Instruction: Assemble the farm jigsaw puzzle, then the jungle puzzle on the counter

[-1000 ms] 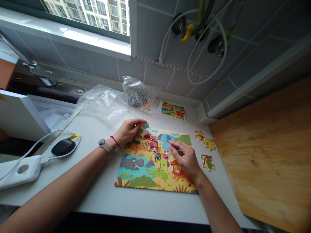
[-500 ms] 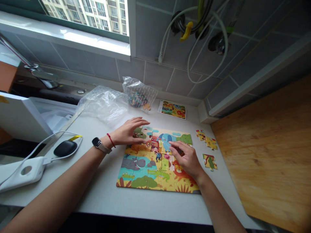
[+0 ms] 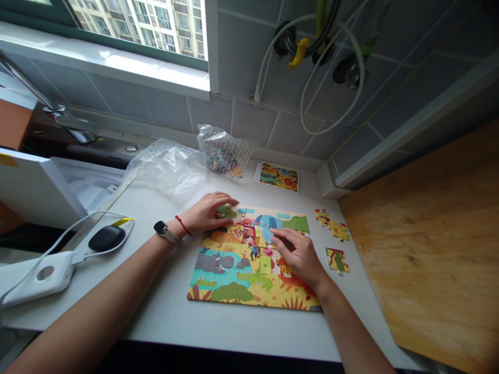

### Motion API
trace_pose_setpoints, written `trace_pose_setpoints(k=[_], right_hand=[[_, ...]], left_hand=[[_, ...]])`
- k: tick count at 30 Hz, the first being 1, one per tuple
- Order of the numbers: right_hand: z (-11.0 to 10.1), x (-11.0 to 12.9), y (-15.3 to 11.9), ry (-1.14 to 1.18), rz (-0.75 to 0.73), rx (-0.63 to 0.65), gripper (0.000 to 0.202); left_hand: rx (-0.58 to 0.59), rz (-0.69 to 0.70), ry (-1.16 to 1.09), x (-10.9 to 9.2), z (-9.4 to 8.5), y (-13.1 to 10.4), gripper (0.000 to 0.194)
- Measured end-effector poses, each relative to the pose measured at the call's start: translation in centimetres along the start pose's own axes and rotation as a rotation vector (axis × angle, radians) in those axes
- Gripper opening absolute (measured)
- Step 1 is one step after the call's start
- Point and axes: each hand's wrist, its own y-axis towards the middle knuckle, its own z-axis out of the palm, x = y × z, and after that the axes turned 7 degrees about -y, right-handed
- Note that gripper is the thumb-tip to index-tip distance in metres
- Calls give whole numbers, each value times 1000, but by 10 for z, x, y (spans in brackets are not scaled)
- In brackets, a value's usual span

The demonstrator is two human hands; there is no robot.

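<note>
A jigsaw puzzle (image 3: 222, 265) with a hippo, crocodile, lion and elephant lies on the white counter, mostly joined up. At its upper left corner, my left hand (image 3: 212, 210) is spread, thumb and fingers on either side of a green tree piece (image 3: 226, 211). Whether that piece is fully seated I cannot tell. Over the elephant and lion area rests my right hand (image 3: 298, 252), fingers loosely curled, a small gap between thumb and index finger and nothing visible in it. Loose puzzle pieces (image 3: 338, 229) and a tree-branch piece (image 3: 337, 261) lie to the right of the puzzle.
Behind the puzzle stand a clear bag of pieces (image 3: 222, 158), a crumpled plastic bag (image 3: 167, 169) and a picture card (image 3: 277, 175). A white power strip (image 3: 47, 275) and a black device (image 3: 106, 238) sit left. A wooden board (image 3: 436, 249) borders the right.
My left hand has come down slightly onto the puzzle's upper left corner, its thumb and fingers nearer the surface. The right hand stays where it was.
</note>
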Motion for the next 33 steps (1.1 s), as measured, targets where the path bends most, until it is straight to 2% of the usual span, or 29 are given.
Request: trace_pose_setpoints(k=[11,17,23,33], right_hand=[[-2,3,2,-2,5,10,23],[1,3,1,-11,4,21,23],[0,3,1,0,4,22,22],[0,2,1,-4,7,21,22]], left_hand=[[-20,-24,-3,3,1,0,49],[17,54,-2,4,1,3,36],[44,26,44,3,0,1,31],[6,34,82,-3,5,1,26]])
